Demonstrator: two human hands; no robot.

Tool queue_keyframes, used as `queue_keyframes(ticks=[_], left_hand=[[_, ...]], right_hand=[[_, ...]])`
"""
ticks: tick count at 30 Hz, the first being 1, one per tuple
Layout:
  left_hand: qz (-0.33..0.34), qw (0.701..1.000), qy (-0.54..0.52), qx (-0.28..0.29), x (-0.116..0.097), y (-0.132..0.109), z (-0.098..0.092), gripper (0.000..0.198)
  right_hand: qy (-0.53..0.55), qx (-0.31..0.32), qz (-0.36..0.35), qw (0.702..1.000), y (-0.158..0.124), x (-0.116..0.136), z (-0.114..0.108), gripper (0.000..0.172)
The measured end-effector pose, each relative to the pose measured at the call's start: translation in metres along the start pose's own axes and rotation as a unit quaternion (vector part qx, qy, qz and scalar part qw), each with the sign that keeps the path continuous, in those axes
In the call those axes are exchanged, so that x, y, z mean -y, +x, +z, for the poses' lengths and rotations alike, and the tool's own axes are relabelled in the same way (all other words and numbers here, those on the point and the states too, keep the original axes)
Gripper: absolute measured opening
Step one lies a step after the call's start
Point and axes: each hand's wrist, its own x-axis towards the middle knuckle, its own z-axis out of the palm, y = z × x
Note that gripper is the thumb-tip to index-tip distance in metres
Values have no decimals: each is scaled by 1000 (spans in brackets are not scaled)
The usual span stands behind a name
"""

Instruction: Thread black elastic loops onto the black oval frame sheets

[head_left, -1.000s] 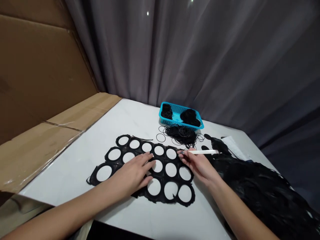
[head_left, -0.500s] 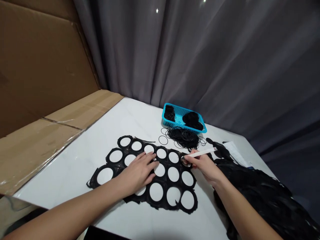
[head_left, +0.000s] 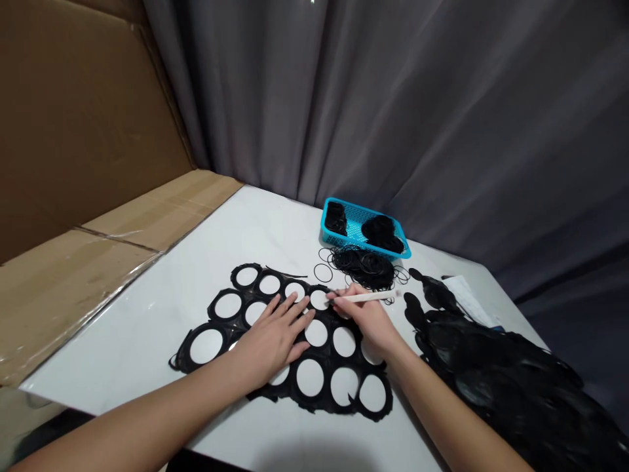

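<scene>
On the white table, a black sheet full of round holes lies nearest, one near-row rim torn. The left hand stays palm down on its middle, fingers loosely spread and gripping nothing, so it seems to steady the sheet. The right hand pinches a slim white tool between thumb and fingers; it has just shifted left along the far row, away from the corner hole, so the dark tip now works by another opening. To the right spreads a heap of black pieces. Beyond the sheet lie loose black rings, then a blue basket holding dark bundles, before a grey curtain
</scene>
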Motion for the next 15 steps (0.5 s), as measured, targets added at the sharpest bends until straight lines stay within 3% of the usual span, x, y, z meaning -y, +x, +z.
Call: queue_keyframes(ticks=[2, 5, 15], left_hand=[[-4, 1000, 6, -2, -1, 0, 3, 48], [-11, 1000, 10, -1, -2, 0, 6, 48], [-18, 1000, -8, 17, -4, 0, 5, 49]], right_hand=[[-114, 35, -41, 992, 4, -6, 7, 31], [-200, 49, -63, 976, 8, -12, 8, 29], [-227, 57, -40, 971, 4, -9, 11, 28]])
